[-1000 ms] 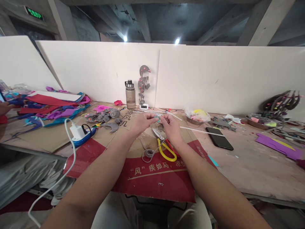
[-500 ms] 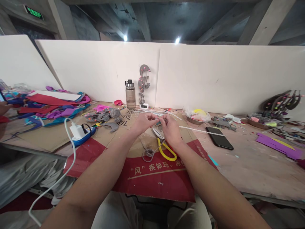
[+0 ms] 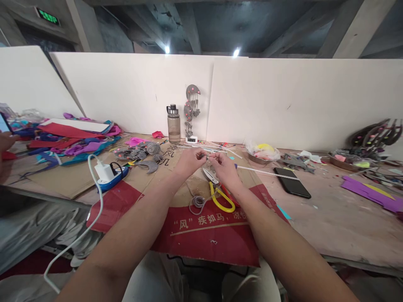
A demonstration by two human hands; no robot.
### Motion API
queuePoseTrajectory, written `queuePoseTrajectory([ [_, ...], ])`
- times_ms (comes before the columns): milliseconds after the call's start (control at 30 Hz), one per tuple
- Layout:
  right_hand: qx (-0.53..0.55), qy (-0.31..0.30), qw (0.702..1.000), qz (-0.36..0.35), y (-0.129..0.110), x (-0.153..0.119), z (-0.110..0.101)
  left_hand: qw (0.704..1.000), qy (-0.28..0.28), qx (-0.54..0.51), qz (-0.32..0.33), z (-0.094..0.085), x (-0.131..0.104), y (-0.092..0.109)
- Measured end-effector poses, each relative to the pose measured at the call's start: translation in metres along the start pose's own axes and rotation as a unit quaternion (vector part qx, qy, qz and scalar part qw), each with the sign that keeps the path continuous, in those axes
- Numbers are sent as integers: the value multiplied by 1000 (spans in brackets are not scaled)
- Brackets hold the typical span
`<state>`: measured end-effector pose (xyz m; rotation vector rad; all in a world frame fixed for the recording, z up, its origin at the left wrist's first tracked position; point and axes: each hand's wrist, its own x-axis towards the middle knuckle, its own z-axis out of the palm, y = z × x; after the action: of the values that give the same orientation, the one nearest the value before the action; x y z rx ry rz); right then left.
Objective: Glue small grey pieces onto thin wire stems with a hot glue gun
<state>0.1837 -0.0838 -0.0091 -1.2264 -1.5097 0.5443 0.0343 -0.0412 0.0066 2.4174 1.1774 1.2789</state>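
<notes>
My left hand (image 3: 192,161) and my right hand (image 3: 225,167) meet above the cardboard, fingertips pinched close together. Whatever small thing lies between them is too tiny to name. Just below my right hand are yellow-handled scissors (image 3: 222,197), their blades pointing away from me. A red-handled tool (image 3: 231,196) is partly hidden under my right wrist. Left of the scissors lies a coil of grey cord (image 3: 198,202). The cardboard sheet (image 3: 201,239), red with printed characters along its near part, spreads under all of these.
A water bottle (image 3: 174,126) and small clock (image 3: 191,140) stand by the white partition, near a hanging grey moon ornament (image 3: 192,90). A phone (image 3: 292,183) lies right; a blue power strip (image 3: 113,179) and felt scraps (image 3: 72,134) sit left. Another person's hand (image 3: 6,140) shows far left.
My fingertips have shifted slightly, with a little more gap between the hands. More of the red-handled tool shows beside the scissors. The view has moved a little.
</notes>
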Motion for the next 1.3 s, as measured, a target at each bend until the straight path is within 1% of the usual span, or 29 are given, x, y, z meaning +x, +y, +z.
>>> queuePoseTrajectory([
  [100,54,-55,996,52,-6,-2,0,998,57,20,-24,-4,6,-16],
  [200,133,-100,982,89,-19,-6,-3,985,142,-5,-95,-16,13,-40],
  [267,187,-118,971,92,-30,-10,-6,971,196,-18,-138,-25,17,-54],
  [333,230,-130,961,76,-40,-14,-9,952,243,-37,-181,-32,19,-66],
  [433,268,-135,953,38,-51,-19,-12,928,280,-94,-227,-34,20,-82],
  [500,271,-119,955,3,-56,-24,-15,911,293,-153,-249,-32,21,-90],
  [567,234,-91,967,-48,-60,-29,-17,884,309,-215,-277,-30,22,-96],
  [633,153,-74,978,-122,-63,-36,-16,839,338,-292,-312,-29,24,-99],
  [667,107,-81,978,-163,-65,-40,-15,810,355,-334,-327,-29,25,-100],
  [733,34,-132,962,-237,-67,-47,-9,756,382,-404,-346,-32,25,-98],
  [767,12,-167,950,-264,-67,-50,-6,737,391,-426,-350,-34,26,-98],
  [833,-7,-222,932,-288,-68,-55,1,718,404,-442,-355,-37,26,-97],
  [867,-6,-232,931,-283,-68,-56,2,712,410,-443,-358,-38,26,-97],
  [933,20,-218,945,-242,-70,-56,2,698,425,-447,-365,-39,26,-100],
  [1000,85,-190,963,-170,-74,-53,-5,686,432,-450,-374,-39,27,-104],
  [1067,166,-168,965,-110,-82,-50,-16,679,434,-450,-384,-37,27,-108],
  [1100,202,-159,961,-96,-87,-49,-21,677,435,-450,-388,-36,26,-110],
  [1200,254,-129,953,-105,-102,-48,-34,674,439,-444,-393,-34,25,-112],
  [1267,244,-120,955,-118,-108,-49,-36,678,438,-445,-389,-34,25,-110],
  [1300,224,-129,958,-123,-109,-50,-35,682,433,-448,-382,-34,25,-107],
])
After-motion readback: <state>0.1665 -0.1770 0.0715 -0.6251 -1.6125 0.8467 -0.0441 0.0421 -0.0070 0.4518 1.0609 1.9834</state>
